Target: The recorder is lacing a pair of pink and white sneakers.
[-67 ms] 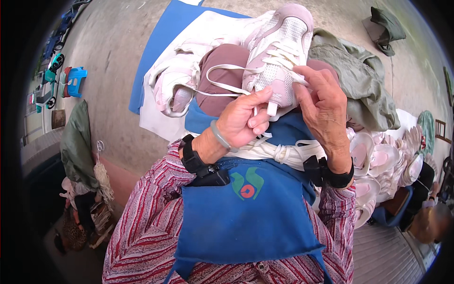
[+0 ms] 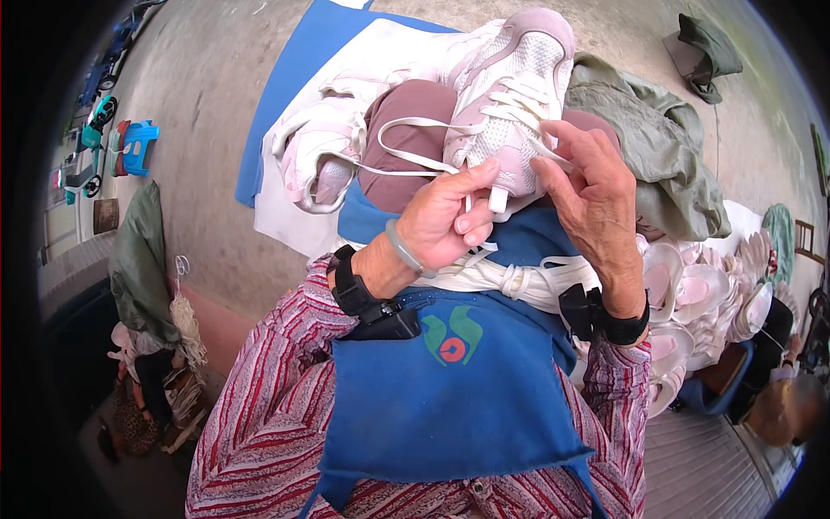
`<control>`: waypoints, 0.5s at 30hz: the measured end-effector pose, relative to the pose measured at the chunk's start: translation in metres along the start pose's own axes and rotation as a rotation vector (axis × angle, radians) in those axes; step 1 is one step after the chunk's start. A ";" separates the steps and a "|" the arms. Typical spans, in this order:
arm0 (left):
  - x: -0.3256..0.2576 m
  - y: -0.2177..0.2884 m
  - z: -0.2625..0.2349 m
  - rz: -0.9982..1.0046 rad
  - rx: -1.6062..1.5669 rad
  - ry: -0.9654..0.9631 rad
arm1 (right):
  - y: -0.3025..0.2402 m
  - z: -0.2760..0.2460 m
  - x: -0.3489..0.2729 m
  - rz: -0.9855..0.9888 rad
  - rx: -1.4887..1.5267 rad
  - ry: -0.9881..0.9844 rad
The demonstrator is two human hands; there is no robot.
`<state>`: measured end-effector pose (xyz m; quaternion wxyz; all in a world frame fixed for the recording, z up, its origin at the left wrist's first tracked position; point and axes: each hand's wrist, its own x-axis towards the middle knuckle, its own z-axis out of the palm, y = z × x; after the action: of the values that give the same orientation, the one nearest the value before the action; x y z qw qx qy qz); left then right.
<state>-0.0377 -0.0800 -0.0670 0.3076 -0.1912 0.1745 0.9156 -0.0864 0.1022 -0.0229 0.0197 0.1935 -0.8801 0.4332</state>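
A white and pale-pink sneaker [image 2: 519,95] lies toe away from me on my lap, with white laces [image 2: 519,108] threaded across its front. My left hand [image 2: 451,203], with a bangle at its wrist, is closed by the shoe's tongue, thumb against the fingers, and a bit of white lace shows between them. On the other side, the thumb and forefinger of my right hand [image 2: 588,177] pinch a lace near the eyelets. A loose lace [image 2: 406,160] loops left over a mauve rounded pad [image 2: 406,130]. Beyond it rests a second similar shoe [image 2: 320,160].
A bundle of white laces [image 2: 519,278] lies across my blue apron [image 2: 450,406]. Grey-green cloth [image 2: 648,130] is bunched to the right. Piled pink-white shoe parts [image 2: 692,290] stand lower right. A blue stool [image 2: 138,149] is at left. Other people sit at both lower sides.
My right thumb and forefinger have shifted slightly at the lace. My left hand and the shoe look almost unmoved.
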 end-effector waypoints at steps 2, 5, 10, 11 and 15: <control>0.002 -0.001 0.001 0.004 0.007 -0.015 | 0.003 0.000 -0.001 -0.041 -0.002 0.004; 0.002 -0.001 -0.002 0.015 0.022 -0.033 | 0.005 0.006 0.001 -0.080 -0.063 0.051; 0.001 -0.001 -0.004 0.020 0.026 -0.021 | -0.010 0.007 0.004 -0.105 -0.187 0.082; 0.001 -0.001 -0.003 0.022 0.029 -0.024 | -0.008 0.007 0.005 -0.105 -0.190 0.083; 0.002 -0.002 -0.003 0.009 0.025 -0.048 | 0.001 0.014 0.002 -0.109 -0.086 0.158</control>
<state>-0.0373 -0.0789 -0.0708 0.3100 -0.1645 0.1791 0.9191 -0.0871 0.0915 -0.0321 0.1208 0.2051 -0.8818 0.4070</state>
